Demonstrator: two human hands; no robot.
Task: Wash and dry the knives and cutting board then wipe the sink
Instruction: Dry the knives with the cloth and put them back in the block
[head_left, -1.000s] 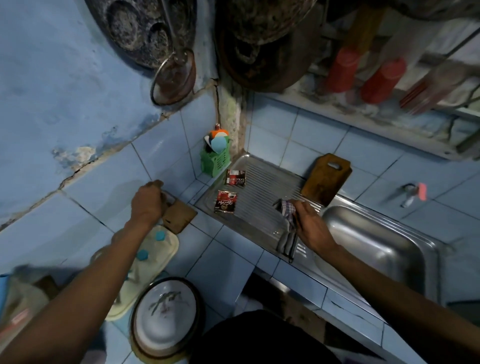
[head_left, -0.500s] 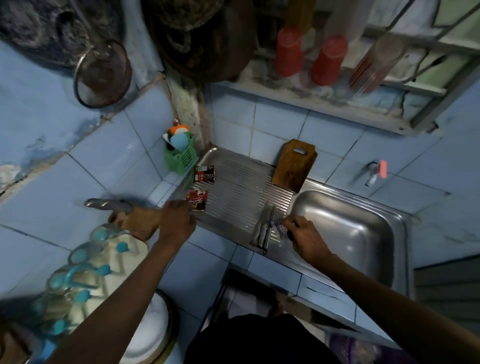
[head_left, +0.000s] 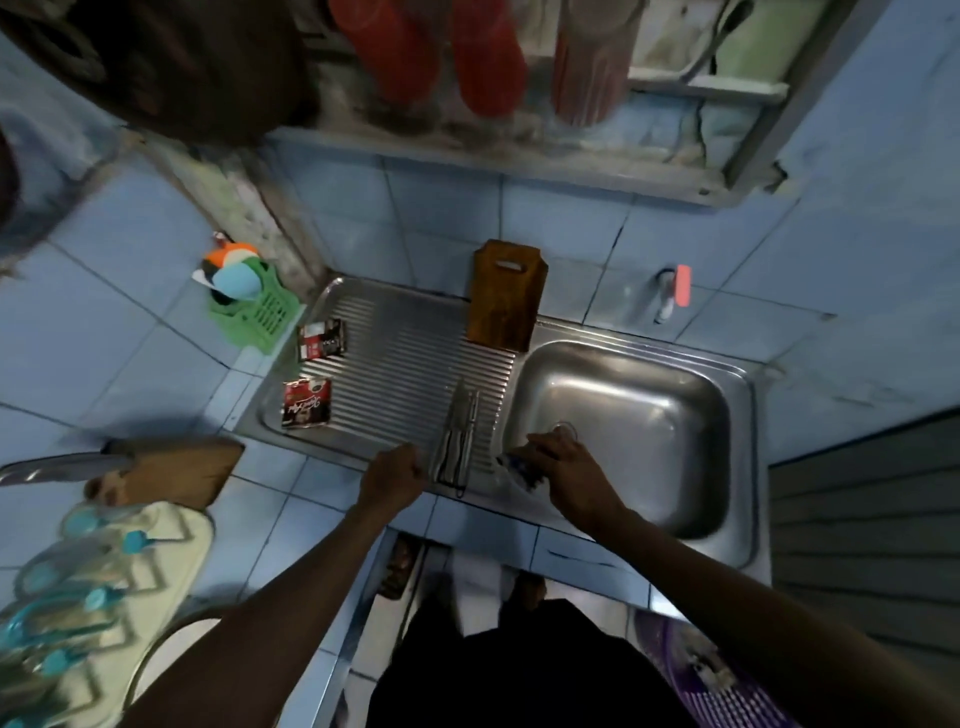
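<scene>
View from the head camera, looking down on a steel sink (head_left: 737, 395) taken here as the landmark. The ribbed draining board (head_left: 395, 374) lies on the left of the basin, and on its near edge, just beside the basin rim, a small bundle of knives (head_left: 457, 441) lies side by side, their long axis running from the near edge away toward the wall, tips pointing to the far side. A brown cutting board (head_left: 506, 296) stands on end against the tiled wall behind the draining board, at the far-left corner of the basin. The right hand (head_left: 563, 467) rests on the near-left rim of the basin, its fingers curled round a small dark cloth (head_left: 519, 467), pressing it to the steel; the judgement is that wiping of the sink is in hand. The left hand (head_left: 395, 473) is clenched into a loose fist at the near edge of the draining board, just left of the knife handles, and appears to hold nothing. The knives lie between the two hands, the left hand the nearer to their handle ends, so a reach for them would probably fall to that hand, moving a short way right. Also left of the sink: two dark sachets (head_left: 307, 402) on the draining board, a green basket (head_left: 260, 312) on the tiles, and a second wooden board (head_left: 176, 470) with a broad blade (head_left: 57, 467)
</scene>
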